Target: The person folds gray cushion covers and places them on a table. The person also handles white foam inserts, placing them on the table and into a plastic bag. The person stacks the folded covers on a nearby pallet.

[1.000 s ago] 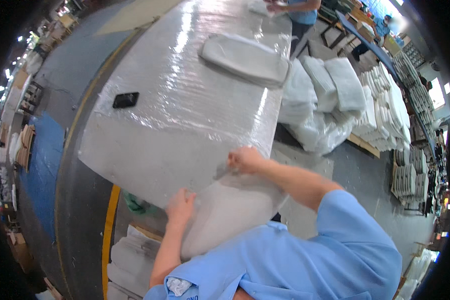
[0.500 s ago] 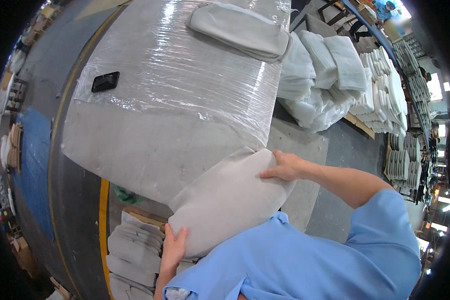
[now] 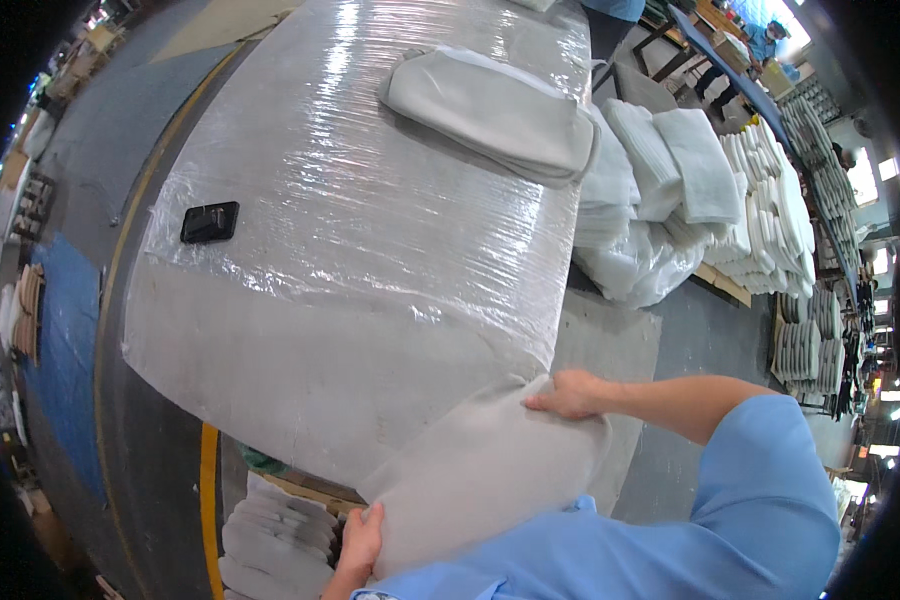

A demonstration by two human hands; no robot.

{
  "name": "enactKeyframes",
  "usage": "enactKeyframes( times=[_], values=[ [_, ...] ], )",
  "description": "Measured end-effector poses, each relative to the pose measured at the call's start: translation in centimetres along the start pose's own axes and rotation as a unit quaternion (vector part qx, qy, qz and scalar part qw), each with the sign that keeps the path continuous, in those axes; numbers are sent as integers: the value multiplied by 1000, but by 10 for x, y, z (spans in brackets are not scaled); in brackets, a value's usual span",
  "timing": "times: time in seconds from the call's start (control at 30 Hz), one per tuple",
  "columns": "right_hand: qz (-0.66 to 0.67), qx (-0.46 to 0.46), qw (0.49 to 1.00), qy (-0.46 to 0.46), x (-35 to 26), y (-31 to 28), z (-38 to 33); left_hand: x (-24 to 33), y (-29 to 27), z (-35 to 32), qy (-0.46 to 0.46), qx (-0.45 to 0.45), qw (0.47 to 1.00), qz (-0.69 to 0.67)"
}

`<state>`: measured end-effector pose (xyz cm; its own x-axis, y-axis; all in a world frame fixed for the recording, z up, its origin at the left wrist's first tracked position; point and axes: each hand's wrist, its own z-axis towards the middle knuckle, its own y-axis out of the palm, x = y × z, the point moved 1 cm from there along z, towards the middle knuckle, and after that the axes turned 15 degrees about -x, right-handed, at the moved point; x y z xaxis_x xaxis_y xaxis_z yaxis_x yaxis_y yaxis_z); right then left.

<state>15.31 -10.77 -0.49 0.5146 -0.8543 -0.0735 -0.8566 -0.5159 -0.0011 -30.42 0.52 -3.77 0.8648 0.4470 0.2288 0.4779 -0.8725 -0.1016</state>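
A light grey fabric cushion, long and softly rounded, lies tilted across the table's near edge, close against my body. My left hand grips its lower left end, thumb along the edge. At the upper right corner my right hand pinches the fabric, with its fingers curled over the rim. The cushion's underside and the fingertips beneath it are hidden. Farther up the table rests a short stack of similar grey cushions, apart from both hands.
Clear plastic film covers the table's far part, with a black phone on it. Grey pads are stacked below left. White padding piles stand right of the table. One person is far right; another's blue clothing shows at the table's far end.
The table and its things appear lower in the picture, as do the cushion and both hands. My right fingers have curled more tightly round the corner. Blue clothing now shows at the far end.
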Motion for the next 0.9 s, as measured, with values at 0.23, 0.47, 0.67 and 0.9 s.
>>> enactKeyframes(
  times=[0.23, 0.47, 0.67, 0.9],
  values=[
    [18, 24, 999, -30, 1, -3, 10, -5, 4, 13, 1, 71, 992, 104],
    [31, 1, 999, -36, 2, -12, 23, -24, 3, 20, 182, 3, 970, 160],
    [32, -9, 998, -45, 6, -9, 30, -2, 3, 15, 81, 3, 994, 72],
    [14, 51, 995, -90, 14, -2, 38, 0, 11, 1, 95, 11, 993, 65]
  ],
)
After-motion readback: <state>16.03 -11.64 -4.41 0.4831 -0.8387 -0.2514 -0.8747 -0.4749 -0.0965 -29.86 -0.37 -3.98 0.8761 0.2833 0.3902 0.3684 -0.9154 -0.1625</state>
